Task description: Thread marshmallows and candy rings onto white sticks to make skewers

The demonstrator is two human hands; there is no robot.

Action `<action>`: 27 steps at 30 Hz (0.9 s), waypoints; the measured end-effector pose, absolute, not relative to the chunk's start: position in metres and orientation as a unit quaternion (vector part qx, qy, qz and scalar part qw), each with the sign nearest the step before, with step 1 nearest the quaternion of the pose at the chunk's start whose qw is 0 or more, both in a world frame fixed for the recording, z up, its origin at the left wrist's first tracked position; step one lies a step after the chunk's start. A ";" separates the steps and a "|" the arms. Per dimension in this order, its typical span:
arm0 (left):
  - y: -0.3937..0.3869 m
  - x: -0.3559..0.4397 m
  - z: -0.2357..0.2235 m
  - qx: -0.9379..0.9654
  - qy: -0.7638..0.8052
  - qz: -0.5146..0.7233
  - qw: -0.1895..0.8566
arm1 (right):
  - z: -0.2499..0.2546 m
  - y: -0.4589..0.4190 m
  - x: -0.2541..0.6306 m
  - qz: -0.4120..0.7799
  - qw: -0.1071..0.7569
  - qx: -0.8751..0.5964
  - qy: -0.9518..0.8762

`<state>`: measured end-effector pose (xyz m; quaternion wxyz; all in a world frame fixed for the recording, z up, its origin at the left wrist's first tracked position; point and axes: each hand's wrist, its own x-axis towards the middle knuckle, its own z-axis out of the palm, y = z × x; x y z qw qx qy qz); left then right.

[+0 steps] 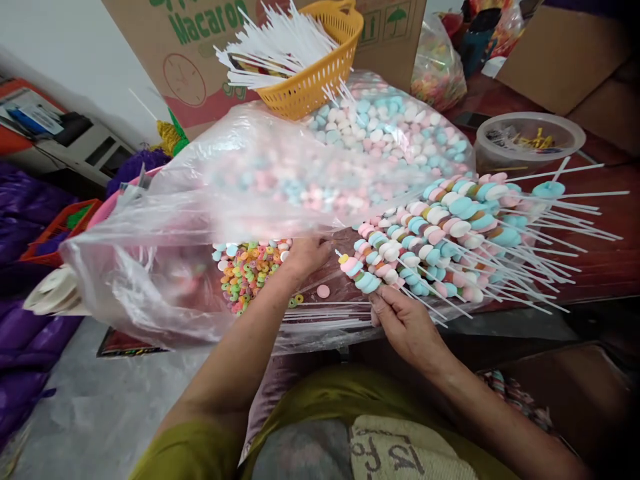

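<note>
well, right fingers (pixel 384 311) grip one candy skewer (pixel 367 281); left fingers (pixel 324 249), can't tell; one basket (pixel 345 41).

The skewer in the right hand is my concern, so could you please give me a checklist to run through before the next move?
1. Right hand grips the skewer below its candies: ok.
2. Skewer's tip sticks out past the top candy: ok.
3. Left hand has a candy between its fingers: cannot tell, the fingertips are unclear.
4. Bagged marshmallows free of plastic film: not ok, film lies across many of them.
5. Ring candies exposed near the left forearm: ok.
6. Bare sticks lying between the forearms: ok.
</note>
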<state>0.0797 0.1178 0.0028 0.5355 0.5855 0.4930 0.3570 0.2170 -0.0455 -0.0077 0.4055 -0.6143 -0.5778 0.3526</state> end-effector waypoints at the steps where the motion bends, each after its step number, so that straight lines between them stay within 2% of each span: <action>1: 0.110 0.072 0.005 0.565 0.496 0.356 0.555 | -0.007 -0.045 0.215 0.342 0.402 -0.614 -0.587; 7: 0.054 0.027 0.014 0.377 0.454 0.398 0.703 | -0.009 -0.046 0.196 0.231 0.367 -0.604 -0.669; 14: 0.026 0.024 0.011 0.379 0.419 0.525 0.636 | -0.003 -0.056 0.184 0.156 0.319 -0.602 -0.715; 20: 0.026 0.020 0.005 0.350 0.422 0.530 0.647 | 0.002 -0.059 0.182 0.167 0.320 -0.598 -0.715; 27: 0.016 0.018 0.007 0.419 0.414 0.553 0.589 | -0.003 -0.060 0.174 0.168 0.319 -0.597 -0.717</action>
